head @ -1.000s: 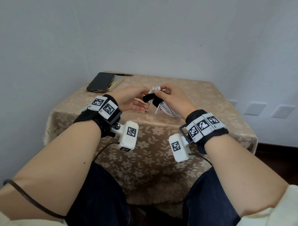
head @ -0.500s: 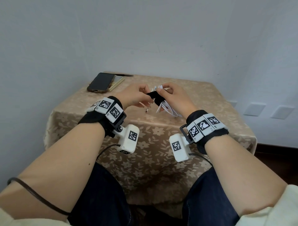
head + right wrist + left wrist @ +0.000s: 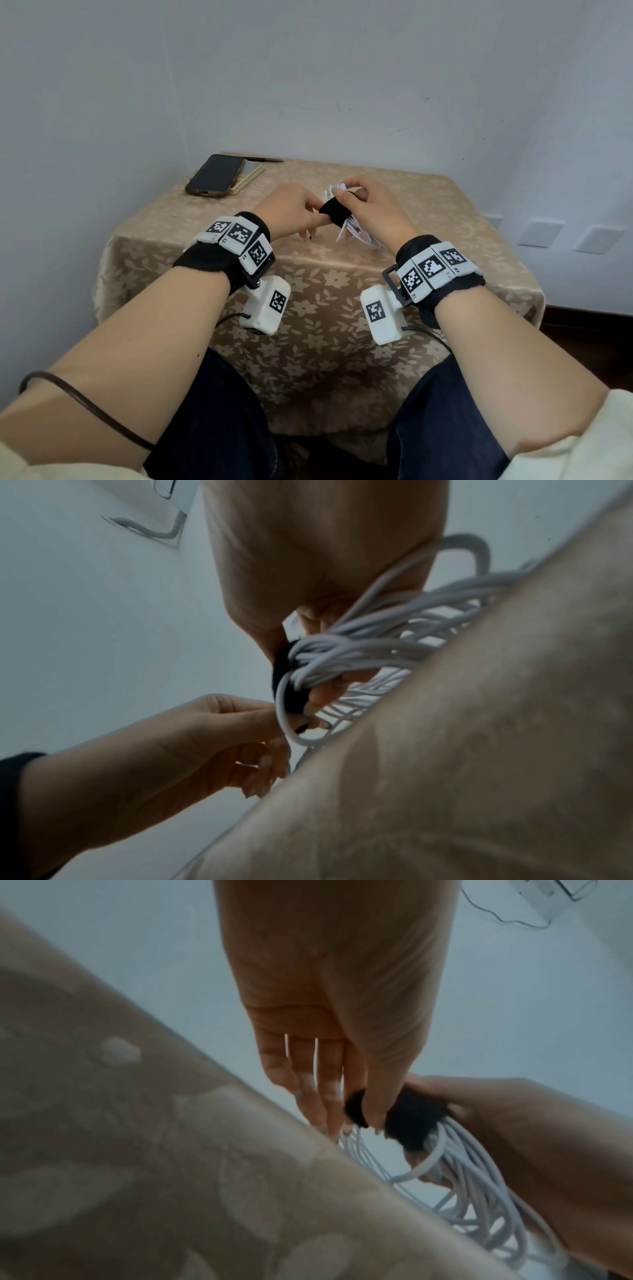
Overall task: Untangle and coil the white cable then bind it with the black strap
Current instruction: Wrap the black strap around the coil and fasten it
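Note:
The white cable (image 3: 354, 229) is gathered in a bundle of loops just above the table. My right hand (image 3: 368, 209) grips the bundle, with its thumb on the black strap (image 3: 337, 212) that wraps round the middle. My left hand (image 3: 296, 214) pinches the strap's free end between thumb and forefinger. In the left wrist view the strap (image 3: 411, 1118) shows as a dark band over the cable (image 3: 462, 1177), with my left hand (image 3: 356, 1110) on its end. From the right wrist camera the cable loops (image 3: 359, 653) fan out from the strap (image 3: 291, 693) under my right hand (image 3: 308, 685).
A dark phone (image 3: 215, 174) lies on a notebook (image 3: 248, 174) with a pen at the table's (image 3: 411, 192) back left corner. A floral beige cloth covers the table. White walls stand close behind and to both sides. My knees are under the near edge.
My left hand has risen from below the bundle and taken the strap's end in a pinch. The bundle and my right hand have stayed in about the same place.

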